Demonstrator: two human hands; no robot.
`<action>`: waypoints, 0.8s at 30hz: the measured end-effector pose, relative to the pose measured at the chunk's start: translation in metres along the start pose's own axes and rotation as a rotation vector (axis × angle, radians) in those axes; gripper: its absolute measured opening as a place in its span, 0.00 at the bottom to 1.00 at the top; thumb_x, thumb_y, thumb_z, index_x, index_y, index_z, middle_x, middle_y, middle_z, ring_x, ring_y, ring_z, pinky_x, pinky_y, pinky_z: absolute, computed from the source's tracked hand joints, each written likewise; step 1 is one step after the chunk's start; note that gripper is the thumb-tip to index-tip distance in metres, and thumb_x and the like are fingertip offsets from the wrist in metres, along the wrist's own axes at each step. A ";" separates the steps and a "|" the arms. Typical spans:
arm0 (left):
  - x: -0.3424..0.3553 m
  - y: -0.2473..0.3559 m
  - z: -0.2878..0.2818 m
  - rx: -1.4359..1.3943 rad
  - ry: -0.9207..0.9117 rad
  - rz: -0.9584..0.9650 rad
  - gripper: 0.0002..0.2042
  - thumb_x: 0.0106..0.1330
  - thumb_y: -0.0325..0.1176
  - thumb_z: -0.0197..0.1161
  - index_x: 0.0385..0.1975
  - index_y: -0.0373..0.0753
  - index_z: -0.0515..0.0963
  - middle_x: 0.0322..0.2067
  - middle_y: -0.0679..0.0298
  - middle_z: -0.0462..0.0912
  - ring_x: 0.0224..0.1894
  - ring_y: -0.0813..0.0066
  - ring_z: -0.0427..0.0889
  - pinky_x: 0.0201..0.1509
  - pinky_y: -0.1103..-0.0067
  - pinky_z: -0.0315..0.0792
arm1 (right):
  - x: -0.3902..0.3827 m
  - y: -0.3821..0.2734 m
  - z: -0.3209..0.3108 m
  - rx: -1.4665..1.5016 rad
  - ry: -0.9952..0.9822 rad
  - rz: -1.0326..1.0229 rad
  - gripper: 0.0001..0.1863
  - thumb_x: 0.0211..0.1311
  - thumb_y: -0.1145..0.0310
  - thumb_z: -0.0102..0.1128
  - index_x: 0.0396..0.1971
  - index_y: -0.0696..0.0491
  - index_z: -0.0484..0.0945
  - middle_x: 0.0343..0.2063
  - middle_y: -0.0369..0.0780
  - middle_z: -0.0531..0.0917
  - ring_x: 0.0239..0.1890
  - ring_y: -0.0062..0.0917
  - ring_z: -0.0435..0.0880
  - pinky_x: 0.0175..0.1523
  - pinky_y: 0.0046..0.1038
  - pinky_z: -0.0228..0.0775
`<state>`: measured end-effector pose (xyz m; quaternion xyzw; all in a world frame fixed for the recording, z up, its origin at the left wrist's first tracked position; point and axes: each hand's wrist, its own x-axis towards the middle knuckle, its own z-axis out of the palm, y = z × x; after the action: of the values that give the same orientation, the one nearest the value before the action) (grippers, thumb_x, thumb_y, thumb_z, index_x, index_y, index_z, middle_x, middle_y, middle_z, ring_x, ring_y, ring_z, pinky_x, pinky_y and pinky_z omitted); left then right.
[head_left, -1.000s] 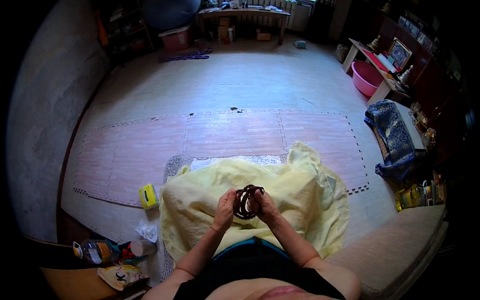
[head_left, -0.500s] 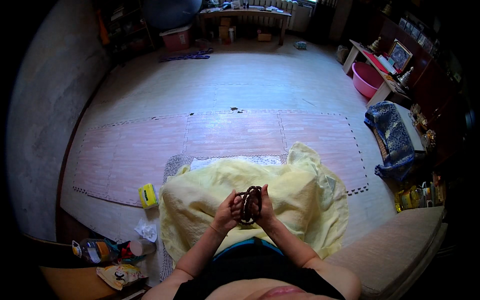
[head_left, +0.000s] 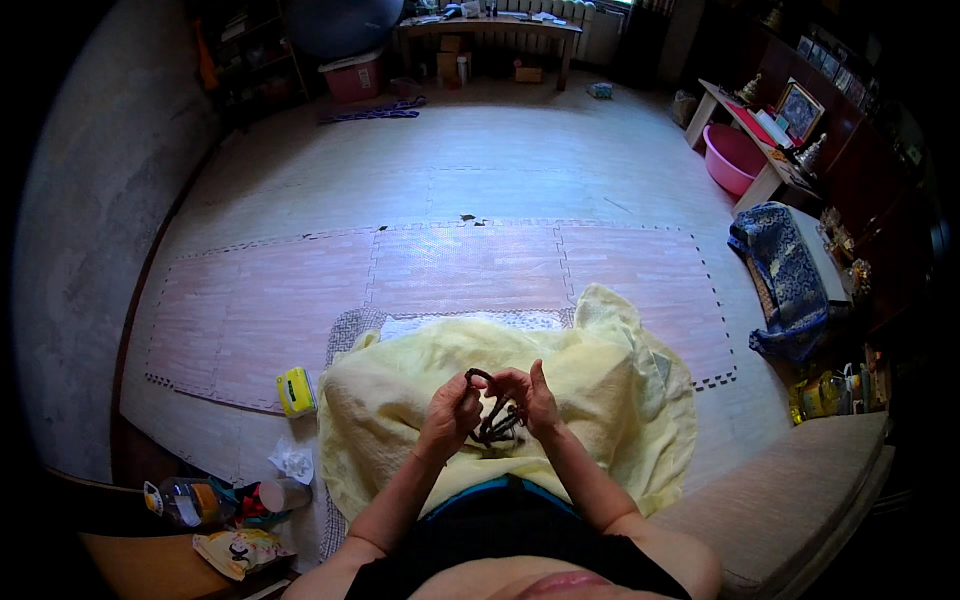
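A string of dark brown beads (head_left: pixel 493 430) hangs in loose loops between my two hands, above the pale yellow blanket (head_left: pixel 390 380) over my lap. My left hand (head_left: pixel 452 414) is closed on the beads, and one loop arches up past its fingertips. Opposite it, my right hand (head_left: pixel 530 400) has its thumb raised and its fingers curled toward the left hand, with part of the string lying against them. Those right fingertips are partly hidden by the beads.
A yellow packet (head_left: pixel 297 392) and crumpled white tissue (head_left: pixel 292 462) lie on the floor at my left, by a clear plastic bottle (head_left: pixel 190 500). At my right is a brown cushioned seat (head_left: pixel 770 500). Farther right are a blue patterned cloth (head_left: pixel 785 280) and a pink basin (head_left: pixel 733 160).
The beads have gone from a neat coil held upright between both hands to looser, lower loops. My left hand has turned and closed tighter; my right fingers have curled inward.
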<state>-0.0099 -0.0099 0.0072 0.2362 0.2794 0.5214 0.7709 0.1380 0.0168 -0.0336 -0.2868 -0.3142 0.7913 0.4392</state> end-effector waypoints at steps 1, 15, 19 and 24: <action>-0.001 0.003 0.002 0.035 -0.068 0.031 0.12 0.62 0.39 0.42 0.31 0.38 0.68 0.10 0.76 0.54 0.12 0.88 0.51 0.14 0.89 0.47 | 0.000 -0.005 0.000 -0.159 -0.041 -0.095 0.39 0.52 0.37 0.17 0.32 0.58 0.70 0.29 0.38 0.74 0.35 0.23 0.70 0.42 0.23 0.59; -0.007 0.008 0.011 0.543 -0.248 0.045 0.20 0.51 0.20 0.35 0.45 0.37 0.66 0.23 0.69 0.70 0.21 0.87 0.62 0.26 0.91 0.58 | -0.002 -0.021 0.013 -0.467 -0.249 -0.303 0.38 0.53 0.40 0.30 0.46 0.61 0.63 0.45 0.44 0.68 0.47 0.27 0.66 0.55 0.31 0.49; -0.008 0.017 0.021 0.548 -0.282 0.110 0.21 0.45 0.19 0.33 0.39 0.35 0.67 0.18 0.69 0.68 0.19 0.86 0.63 0.26 0.90 0.59 | -0.004 -0.017 0.002 -0.501 -0.293 -0.300 0.28 0.57 0.49 0.32 0.44 0.57 0.66 0.40 0.40 0.71 0.44 0.23 0.67 0.46 0.23 0.59; -0.009 0.016 0.008 0.499 -0.240 0.056 0.19 0.42 0.19 0.36 0.34 0.34 0.68 0.15 0.68 0.66 0.16 0.85 0.62 0.22 0.90 0.57 | -0.006 -0.011 -0.006 -0.380 -0.216 -0.133 0.14 0.56 0.62 0.47 0.37 0.56 0.70 0.24 0.30 0.70 0.26 0.11 0.67 0.30 0.12 0.62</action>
<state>-0.0181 -0.0130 0.0247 0.4863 0.2993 0.4260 0.7018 0.1507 0.0177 -0.0281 -0.2568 -0.5209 0.7134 0.3922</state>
